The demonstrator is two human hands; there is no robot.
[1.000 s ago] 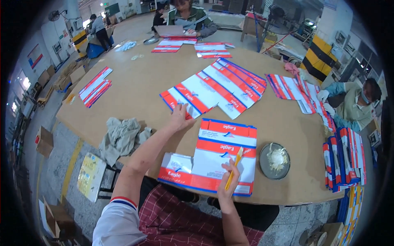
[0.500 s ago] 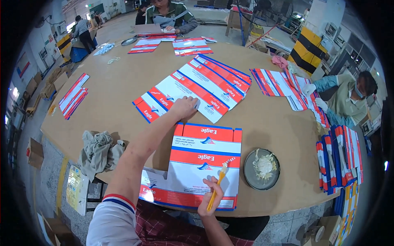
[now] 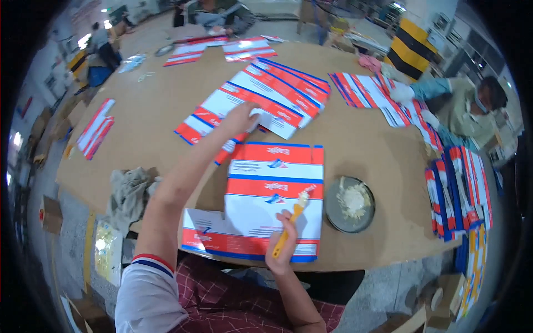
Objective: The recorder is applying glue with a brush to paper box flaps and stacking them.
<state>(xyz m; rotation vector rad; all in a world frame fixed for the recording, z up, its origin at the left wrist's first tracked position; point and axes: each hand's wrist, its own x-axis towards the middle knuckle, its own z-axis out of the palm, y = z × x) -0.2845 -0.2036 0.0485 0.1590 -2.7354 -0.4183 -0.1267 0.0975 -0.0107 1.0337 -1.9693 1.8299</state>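
A flattened red, white and blue carton blank (image 3: 272, 194) lies on the brown table (image 3: 355, 139) right in front of me. My right hand (image 3: 280, 244) grips a yellow brush (image 3: 292, 219) whose bristle end, smeared with white paste, hovers over the blank's right part. My left hand (image 3: 241, 118) reaches far forward and holds the edge of the nearest sheet in a fanned row of similar carton blanks (image 3: 261, 100).
A round dark dish of white paste (image 3: 350, 202) sits right of the blank. A grey rag (image 3: 130, 191) lies at the table's left edge. More blanks are stacked at right (image 3: 458, 194) and far back (image 3: 250, 49). A person in a green sleeve (image 3: 461, 105) works at right; others sit beyond.
My left hand has reached further forward, from the near blank's top edge onto the fanned row. The brush hand stays over the blank, raised slightly.
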